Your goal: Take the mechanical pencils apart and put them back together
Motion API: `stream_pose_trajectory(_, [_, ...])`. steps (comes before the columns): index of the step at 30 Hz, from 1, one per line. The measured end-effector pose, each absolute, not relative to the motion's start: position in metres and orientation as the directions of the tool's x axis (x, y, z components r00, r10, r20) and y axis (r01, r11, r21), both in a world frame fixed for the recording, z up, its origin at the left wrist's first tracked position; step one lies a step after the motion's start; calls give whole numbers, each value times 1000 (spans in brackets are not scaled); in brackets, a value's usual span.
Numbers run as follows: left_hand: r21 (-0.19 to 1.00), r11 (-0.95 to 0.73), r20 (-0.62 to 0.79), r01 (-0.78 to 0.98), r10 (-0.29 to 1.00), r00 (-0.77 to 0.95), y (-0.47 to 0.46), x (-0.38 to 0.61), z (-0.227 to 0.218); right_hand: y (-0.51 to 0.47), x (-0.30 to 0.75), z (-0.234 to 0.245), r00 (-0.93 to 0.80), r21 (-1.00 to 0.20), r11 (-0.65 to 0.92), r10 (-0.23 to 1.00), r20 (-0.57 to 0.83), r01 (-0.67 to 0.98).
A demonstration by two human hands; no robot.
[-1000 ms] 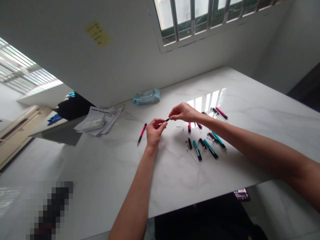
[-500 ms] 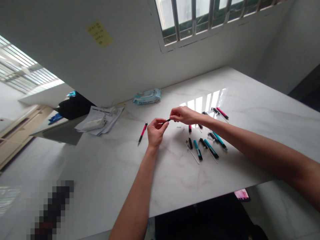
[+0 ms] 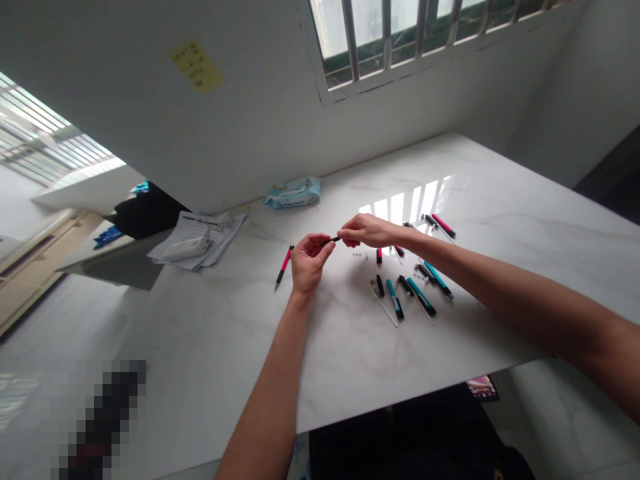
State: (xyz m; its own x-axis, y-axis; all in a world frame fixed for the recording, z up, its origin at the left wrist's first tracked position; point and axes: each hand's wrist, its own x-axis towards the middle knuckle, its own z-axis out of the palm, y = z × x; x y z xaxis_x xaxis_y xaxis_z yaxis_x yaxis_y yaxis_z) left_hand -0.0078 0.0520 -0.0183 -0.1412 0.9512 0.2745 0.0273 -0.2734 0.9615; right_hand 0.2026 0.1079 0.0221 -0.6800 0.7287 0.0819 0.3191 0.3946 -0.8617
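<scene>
Both hands meet over the worktop (image 3: 350,373), a white marble-patterned slab, and here's the work: the left hand (image 3: 307,261) grips a slim black tube-like pen piece (image 3: 331,241) between thumb and fingers, while the right hand (image 3: 366,231) pinches closed at its right end. Anything smaller between those fingertips is too tiny to make out.

Just left of the left hand lies a pink-and-black pen (image 3: 285,268), looking whole, tip towards the near side. That's the only one that looks complete and set apart!

Over to the right, near the right forearm, it's all loose parts: teal-and-black plastic barrels (image 3: 394,298), a short black plastic section (image 3: 380,286), thin white refill-like rods (image 3: 384,305), and farther off a bright pink barrel (image 3: 443,225). Little pale bits (image 3: 357,254), perhaps springs, sit just right of the held piece. So, judging by this, one pen stands finished, one is in hand, and several remain in parts.

Farther out, a light-blue wipes packet (image 3: 293,193) rests by the wall, with white printed papers (image 3: 225,233) to its left.
</scene>
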Motion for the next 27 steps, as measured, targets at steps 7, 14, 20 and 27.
stream_pose_trajectory(7, [953, -117, 66, -279, 980, -188, 48, -5, -9, 110, 218, 39, -724, -806, 497, 678, 128, 323])
stream_pose_trajectory(14, [955, 31, -118, -297, 952, -281, 49, -7, -6, 123, 251, 55, -726, -340, 650, 663, -183, 680])
stream_pose_trajectory(20, [944, 28, -130, -329, 948, -292, 51, -9, -7, 123, 245, 38, -716, -293, 653, 626, -310, 698])
stream_pose_trajectory(27, [910, 67, -195, -409, 941, -278, 54, -8, -10, 125, 245, 38, -728, -318, 655, 621, -291, 686])
